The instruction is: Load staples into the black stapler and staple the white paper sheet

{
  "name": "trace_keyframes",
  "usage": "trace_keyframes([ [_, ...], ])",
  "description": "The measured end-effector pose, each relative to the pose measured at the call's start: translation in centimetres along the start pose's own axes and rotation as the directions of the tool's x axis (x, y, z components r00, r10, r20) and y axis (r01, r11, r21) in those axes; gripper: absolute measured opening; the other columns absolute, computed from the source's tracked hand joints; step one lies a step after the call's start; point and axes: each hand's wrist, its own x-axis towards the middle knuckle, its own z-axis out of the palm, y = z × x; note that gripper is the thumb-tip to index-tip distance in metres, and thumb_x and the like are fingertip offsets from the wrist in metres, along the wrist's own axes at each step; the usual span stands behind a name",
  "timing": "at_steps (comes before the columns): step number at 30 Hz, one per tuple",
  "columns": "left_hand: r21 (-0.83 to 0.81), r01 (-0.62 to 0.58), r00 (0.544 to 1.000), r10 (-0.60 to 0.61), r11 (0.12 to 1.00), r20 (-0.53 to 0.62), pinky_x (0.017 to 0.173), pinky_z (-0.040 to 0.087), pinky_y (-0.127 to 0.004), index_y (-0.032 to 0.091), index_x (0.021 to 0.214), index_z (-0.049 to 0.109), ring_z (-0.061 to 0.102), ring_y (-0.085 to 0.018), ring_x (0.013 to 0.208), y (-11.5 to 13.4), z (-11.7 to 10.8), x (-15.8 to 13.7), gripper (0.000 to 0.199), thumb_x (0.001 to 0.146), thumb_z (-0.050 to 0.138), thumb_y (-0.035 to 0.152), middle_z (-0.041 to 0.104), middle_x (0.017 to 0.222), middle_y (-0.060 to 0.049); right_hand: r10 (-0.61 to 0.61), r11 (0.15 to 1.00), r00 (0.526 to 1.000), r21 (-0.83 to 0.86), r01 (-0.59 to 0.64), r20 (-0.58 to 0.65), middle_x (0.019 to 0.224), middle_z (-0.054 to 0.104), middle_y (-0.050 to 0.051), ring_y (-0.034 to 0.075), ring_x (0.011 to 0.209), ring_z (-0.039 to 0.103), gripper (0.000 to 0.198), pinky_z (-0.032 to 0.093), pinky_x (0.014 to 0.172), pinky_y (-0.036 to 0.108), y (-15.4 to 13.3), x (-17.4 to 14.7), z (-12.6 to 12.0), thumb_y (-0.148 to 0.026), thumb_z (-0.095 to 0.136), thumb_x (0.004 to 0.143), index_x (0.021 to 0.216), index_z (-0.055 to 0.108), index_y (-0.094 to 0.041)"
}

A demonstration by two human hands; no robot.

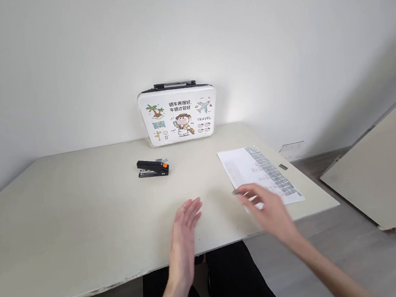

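Observation:
My right hand [266,207] is closed in a pinch on a small grey strip of staples [234,192], held over the near left part of a printed sheet of paper [236,168]. My left hand [185,224] is raised above the table near its front edge, fingers stretched out and palm turned inward, holding nothing. Beyond it lies a black stapler [152,168] with an orange patch at its right end. Small grey strips [162,160] rest just behind the stapler. To the right of the paper lies another grey strip [283,167].
A white case [179,117] with cartoon prints and a black handle stands upright at the back of the pale table [84,220], against the wall. The table's front edge is chipped. A pale panel [384,169] stands on the floor at the right.

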Motion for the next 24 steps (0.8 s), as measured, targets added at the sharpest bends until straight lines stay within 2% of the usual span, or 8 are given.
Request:
trace_keyframes([
  [3, 0.339, -0.087, 0.99, 0.119, 0.937, -0.075, 0.111, 0.046, -0.049, 0.021, 0.115, 0.069, 0.062, -0.031, 0.127, 1.4, -2.8, 1.1, 0.04, 0.097, 0.059, 0.055, 0.07, 0.13, -0.011, 0.121, 0.974, 0.967, -0.163, -0.16, -0.224, 0.1, 0.077, 0.006, 0.022, 0.078, 0.073, 0.032, 0.057, 0.07, 0.034, 6.4, 1.8, -6.6, -0.053, 0.062, 0.09, 0.104, 0.069, -0.024],
  [6, 0.589, -0.108, 0.98, 0.184, 0.801, -0.071, 0.104, 0.051, -0.047, 0.022, 0.109, 0.069, 0.067, -0.03, 0.113, 3.2, -5.5, 2.2, 0.041, 0.093, 0.061, 0.059, 0.073, 0.117, -0.009, 0.211, 0.91, 0.928, -0.284, -0.301, -0.307, 0.097, 0.078, 0.006, 0.023, 0.078, 0.073, 0.032, 0.054, 0.073, 0.035, 12.1, 3.2, -11.2, -0.053, 0.062, 0.086, 0.098, 0.069, -0.024],
  [8, 0.64, -0.091, 0.984, 0.169, 0.763, -0.062, 0.102, 0.052, -0.047, 0.022, 0.109, 0.069, 0.068, -0.029, 0.106, 4.0, -6.8, 2.7, 0.042, 0.092, 0.062, 0.059, 0.073, 0.113, -0.009, 0.259, 0.88, 0.917, -0.316, -0.354, -0.303, 0.095, 0.078, 0.007, 0.024, 0.077, 0.073, 0.033, 0.053, 0.075, 0.036, 14.7, 3.9, -12.7, -0.054, 0.061, 0.084, 0.095, 0.069, -0.024],
  [12, 0.572, -0.105, 0.992, 0.127, 0.813, 0.0, 0.1, 0.054, -0.045, 0.021, 0.106, 0.07, 0.068, -0.027, 0.1, 4.1, -7.9, 2.7, 0.038, 0.094, 0.062, 0.056, 0.073, 0.106, -0.009, 0.302, 0.868, 0.905, -0.306, -0.392, -0.301, 0.095, 0.078, 0.01, 0.026, 0.079, 0.071, 0.041, 0.051, 0.079, 0.039, 17.4, 4.8, -13.4, -0.058, 0.063, 0.079, 0.097, 0.071, -0.022],
  [16, 0.564, -0.123, 0.989, 0.148, 0.817, 0.0, 0.099, 0.053, -0.043, 0.022, 0.106, 0.07, 0.067, -0.025, 0.098, 3.6, -8.3, 2.4, 0.036, 0.096, 0.061, 0.054, 0.072, 0.103, -0.008, 0.343, 0.866, 0.842, -0.207, -0.455, -0.417, 0.094, 0.078, 0.012, 0.027, 0.077, 0.07, 0.043, 0.05, 0.076, 0.039, 16.5, 4.0, -12.4, -0.054, 0.062, 0.081, 0.106, 0.069, -0.019],
  [19, 0.6, -0.119, 0.988, 0.157, 0.791, -0.011, 0.099, 0.052, -0.042, 0.023, 0.107, 0.07, 0.067, -0.025, 0.097, 3.4, -8.4, 2.3, 0.036, 0.096, 0.06, 0.056, 0.072, 0.102, -0.006, 0.322, 0.891, 0.772, -0.1, -0.443, -0.548, 0.089, 0.077, 0.013, 0.026, 0.074, 0.069, 0.041, 0.049, 0.068, 0.036, 12.8, 1.8, -9.7, -0.048, 0.055, 0.088, 0.112, 0.065, -0.016],
  [21, 0.629, -0.121, 0.987, 0.162, 0.768, -0.009, 0.097, 0.052, -0.04, 0.024, 0.107, 0.07, 0.067, -0.024, 0.095, 3.5, -8.2, 2.3, 0.037, 0.096, 0.059, 0.057, 0.072, 0.1, -0.006, 0.254, 0.949, 0.853, -0.051, -0.31, -0.456, 0.094, 0.076, 0.012, 0.024, 0.074, 0.069, 0.038, 0.048, 0.062, 0.032, 9.5, 0.0, -7.0, -0.049, 0.056, 0.09, 0.112, 0.065, -0.019],
  [24, 0.666, -0.133, 0.985, 0.171, 0.734, 0.008, 0.094, 0.052, -0.037, 0.024, 0.104, 0.07, 0.066, -0.023, 0.091, 3.8, -7.8, 2.0, 0.036, 0.096, 0.058, 0.057, 0.071, 0.096, -0.004, 0.141, 0.99, 0.979, 0.015, -0.14, -0.15, 0.097, 0.073, 0.009, 0.023, 0.081, 0.07, 0.032, 0.047, 0.056, 0.027, 4.7, -1.6, -2.8, -0.05, 0.055, 0.095, 0.108, 0.065, -0.023],
])
